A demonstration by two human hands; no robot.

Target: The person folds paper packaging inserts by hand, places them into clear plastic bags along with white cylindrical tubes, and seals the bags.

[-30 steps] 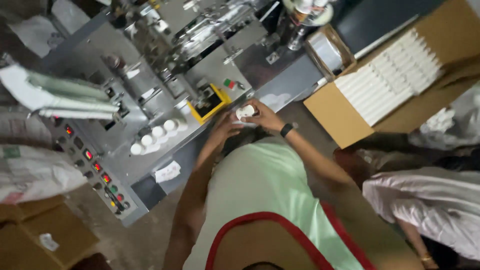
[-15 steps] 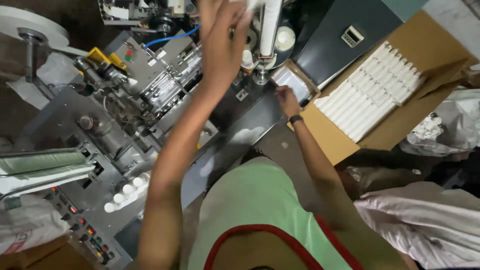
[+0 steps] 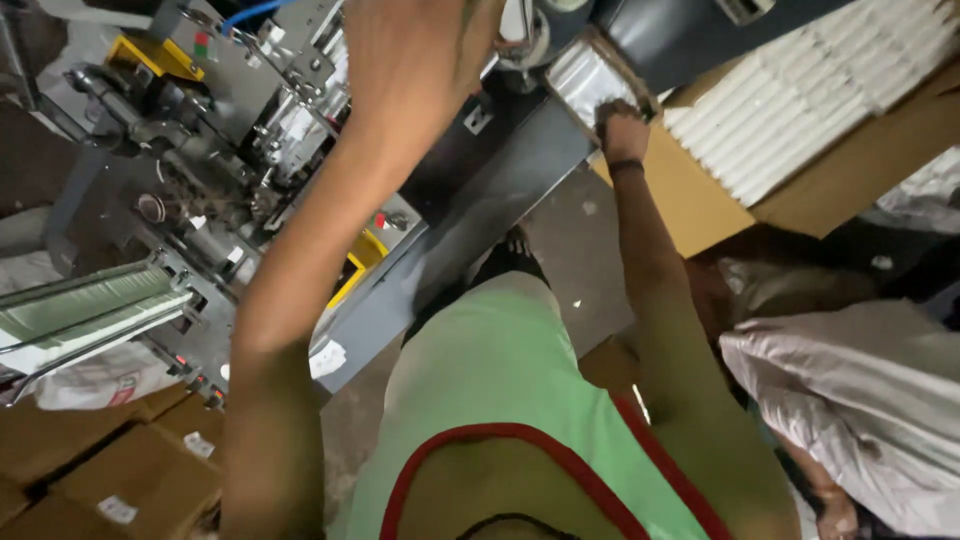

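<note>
Reaching top centre, the left hand [image 3: 415, 60] had risen since before, grip unreadable; the right hand [image 3: 622, 128] now touched a shiny tray [image 3: 580, 80], fingers curled on its edge.

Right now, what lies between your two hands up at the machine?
In the head view, a metal spindle stands between the left hand and the right hand.

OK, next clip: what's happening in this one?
A person in a light green top stands at a grey packaging machine. The left hand is raised close to the camera over the machine's upper part; whether it holds anything cannot be told. The right hand reaches out to a small tray of shiny wrapped packs at the machine's edge and rests on it. Beside that, an open cardboard box holds rows of white packs. Pale plastic sacks lie to the right.
</note>
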